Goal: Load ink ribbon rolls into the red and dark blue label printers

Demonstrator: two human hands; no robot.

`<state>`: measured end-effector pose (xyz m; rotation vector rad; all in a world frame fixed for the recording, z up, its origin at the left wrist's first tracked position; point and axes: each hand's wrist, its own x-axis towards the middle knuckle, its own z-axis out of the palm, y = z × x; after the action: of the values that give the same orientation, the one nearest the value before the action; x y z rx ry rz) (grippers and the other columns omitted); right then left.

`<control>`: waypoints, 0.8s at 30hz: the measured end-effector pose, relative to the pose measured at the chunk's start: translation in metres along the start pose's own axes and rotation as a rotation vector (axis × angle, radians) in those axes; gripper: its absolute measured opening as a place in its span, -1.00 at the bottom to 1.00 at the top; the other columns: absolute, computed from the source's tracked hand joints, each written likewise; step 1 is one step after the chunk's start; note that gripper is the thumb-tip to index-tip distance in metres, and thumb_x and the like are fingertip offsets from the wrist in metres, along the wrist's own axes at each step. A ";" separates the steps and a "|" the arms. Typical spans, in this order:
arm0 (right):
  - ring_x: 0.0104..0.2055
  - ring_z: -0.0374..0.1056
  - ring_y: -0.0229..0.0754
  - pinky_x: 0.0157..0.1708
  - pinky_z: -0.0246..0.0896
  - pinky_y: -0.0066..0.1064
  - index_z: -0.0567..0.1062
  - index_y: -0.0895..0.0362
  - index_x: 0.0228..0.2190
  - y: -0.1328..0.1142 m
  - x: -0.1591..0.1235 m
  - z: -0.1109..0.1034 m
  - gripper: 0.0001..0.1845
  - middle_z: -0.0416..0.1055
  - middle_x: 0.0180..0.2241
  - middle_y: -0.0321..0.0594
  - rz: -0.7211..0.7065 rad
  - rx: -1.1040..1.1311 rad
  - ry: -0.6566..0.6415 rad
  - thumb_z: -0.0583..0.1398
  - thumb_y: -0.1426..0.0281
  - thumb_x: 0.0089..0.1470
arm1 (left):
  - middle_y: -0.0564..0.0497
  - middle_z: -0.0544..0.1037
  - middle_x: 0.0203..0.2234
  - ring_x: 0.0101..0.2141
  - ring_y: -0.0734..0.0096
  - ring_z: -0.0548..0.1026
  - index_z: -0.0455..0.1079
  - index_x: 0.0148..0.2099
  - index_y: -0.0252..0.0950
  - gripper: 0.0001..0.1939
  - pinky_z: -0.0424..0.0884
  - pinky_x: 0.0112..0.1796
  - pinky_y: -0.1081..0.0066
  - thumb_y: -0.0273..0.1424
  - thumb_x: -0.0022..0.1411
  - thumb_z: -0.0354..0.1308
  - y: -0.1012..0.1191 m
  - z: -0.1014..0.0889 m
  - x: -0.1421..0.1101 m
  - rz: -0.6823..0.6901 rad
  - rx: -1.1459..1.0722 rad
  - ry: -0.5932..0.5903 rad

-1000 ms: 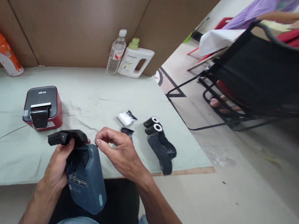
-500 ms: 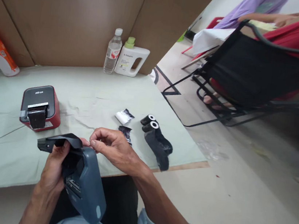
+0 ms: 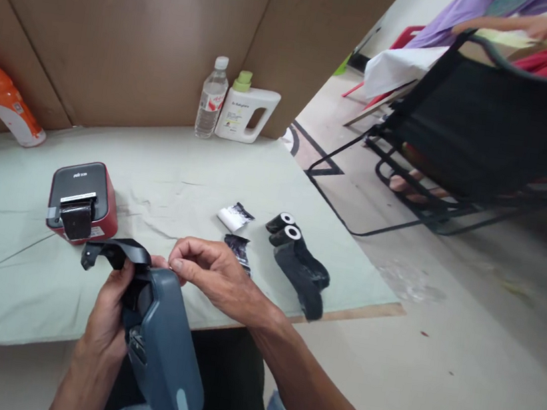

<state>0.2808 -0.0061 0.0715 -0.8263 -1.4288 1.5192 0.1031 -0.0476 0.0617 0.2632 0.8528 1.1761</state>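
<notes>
My left hand (image 3: 110, 315) grips a blue-grey handheld label printer (image 3: 164, 348) over my lap, its black lid (image 3: 113, 251) swung open toward the table. My right hand (image 3: 207, 270) is curled at the printer's open top, fingertips pinched together against it; what they pinch is too small to name. Just beyond my right hand on the pale green table cover (image 3: 167, 171) lie two black rolls with white cores (image 3: 286, 230), a black strap-like piece (image 3: 304, 279) and two small torn wrappers (image 3: 235, 217).
A red and black desktop label printer (image 3: 81, 203) sits at the left. A water bottle (image 3: 211, 99) and white jug (image 3: 245, 112) stand by the brown board wall. An orange bottle (image 3: 2, 99) lies far left. A black folding chair (image 3: 484, 132) and another person stand right.
The printer has tipped further down toward my lap and its lid has lifted a little. My right hand stays pinched at the open top. The view shifted slightly.
</notes>
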 end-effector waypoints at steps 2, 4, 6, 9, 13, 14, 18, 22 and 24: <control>-0.41 0.39 -0.25 -0.35 0.38 -0.39 0.54 0.10 -0.40 -0.003 0.000 0.001 -0.72 0.49 -0.47 -0.30 -0.038 -0.014 0.020 0.28 0.18 0.26 | 0.00 0.67 -0.34 -0.32 0.31 0.64 0.57 -0.32 -0.30 -0.63 0.58 -0.31 0.44 -0.15 0.02 0.57 -0.001 0.001 -0.001 -0.041 -0.039 -0.010; -0.41 0.40 -0.24 -0.33 0.40 -0.38 0.53 0.10 -0.39 -0.006 0.000 0.002 -0.74 0.48 -0.47 -0.30 -0.076 -0.039 0.052 0.26 0.21 0.29 | 0.00 0.65 -0.37 -0.34 0.33 0.62 0.58 -0.31 -0.30 -0.64 0.57 -0.32 0.45 -0.14 0.04 0.56 -0.003 0.001 -0.003 -0.070 -0.062 -0.039; -0.40 0.39 -0.25 -0.32 0.39 -0.39 0.52 0.10 -0.39 -0.011 -0.001 0.004 -0.76 0.47 -0.45 -0.30 -0.112 -0.071 0.090 0.25 0.25 0.30 | 0.00 0.63 -0.41 -0.39 0.37 0.59 0.59 -0.29 -0.30 -0.63 0.55 -0.36 0.46 -0.12 0.06 0.54 -0.005 0.001 -0.004 -0.095 -0.060 -0.065; -0.37 0.40 -0.24 -0.32 0.40 -0.40 0.51 0.09 -0.39 -0.018 -0.003 0.008 -0.77 0.48 -0.42 -0.28 -0.156 -0.100 0.128 0.25 0.28 0.31 | -0.01 0.64 -0.37 -0.40 0.38 0.58 0.59 -0.27 -0.29 -0.62 0.54 -0.35 0.44 -0.11 0.07 0.53 -0.008 0.001 -0.005 -0.114 -0.046 -0.043; -0.37 0.43 -0.23 -0.35 0.43 -0.40 0.50 0.07 -0.37 -0.028 -0.008 0.013 -0.78 0.50 -0.41 -0.27 -0.223 -0.143 0.152 0.24 0.28 0.34 | 0.01 0.65 -0.31 -0.33 0.33 0.60 0.57 -0.27 -0.24 -0.65 0.53 -0.34 0.41 -0.10 0.08 0.51 -0.012 -0.002 -0.004 -0.065 -0.021 -0.028; -0.37 0.44 -0.23 -0.36 0.43 -0.40 0.50 0.07 -0.37 -0.030 -0.009 0.014 -0.78 0.49 -0.40 -0.27 -0.241 -0.160 0.156 0.23 0.29 0.35 | 0.02 0.64 -0.32 -0.34 0.33 0.60 0.57 -0.27 -0.22 -0.65 0.53 -0.34 0.39 -0.09 0.10 0.50 -0.014 -0.003 -0.003 -0.050 -0.010 -0.032; -0.34 0.47 -0.20 -0.36 0.44 -0.37 0.52 0.06 -0.33 -0.035 -0.013 0.017 -0.82 0.52 -0.37 -0.24 -0.297 -0.226 0.165 0.21 0.34 0.37 | 0.02 0.63 -0.41 -0.37 0.29 0.61 0.58 -0.25 -0.21 -0.70 0.56 -0.33 0.34 -0.10 0.16 0.46 -0.020 -0.005 -0.001 -0.015 0.036 0.019; -0.23 0.53 -0.16 -0.25 0.48 -0.33 0.52 0.05 -0.29 -0.034 -0.016 0.020 -0.86 0.58 -0.28 -0.22 -0.354 -0.285 0.172 0.19 0.41 0.37 | 0.02 0.60 -0.49 -0.45 0.29 0.57 0.59 -0.28 -0.23 -0.74 0.53 -0.39 0.34 -0.15 0.17 0.46 -0.021 -0.001 -0.001 -0.017 0.093 0.076; -0.18 0.55 -0.16 -0.19 0.50 -0.31 0.50 0.04 -0.24 -0.032 -0.019 0.024 -0.87 0.59 -0.24 -0.22 -0.401 -0.298 0.195 0.16 0.44 0.38 | 0.00 0.60 -0.49 -0.42 0.25 0.58 0.57 -0.32 -0.23 -0.71 0.54 -0.37 0.32 -0.12 0.16 0.45 -0.019 0.003 0.000 -0.001 0.116 0.063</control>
<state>0.2714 -0.0345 0.1043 -0.7805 -1.5816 0.9150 0.1183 -0.0551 0.0521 0.3222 0.9780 1.1403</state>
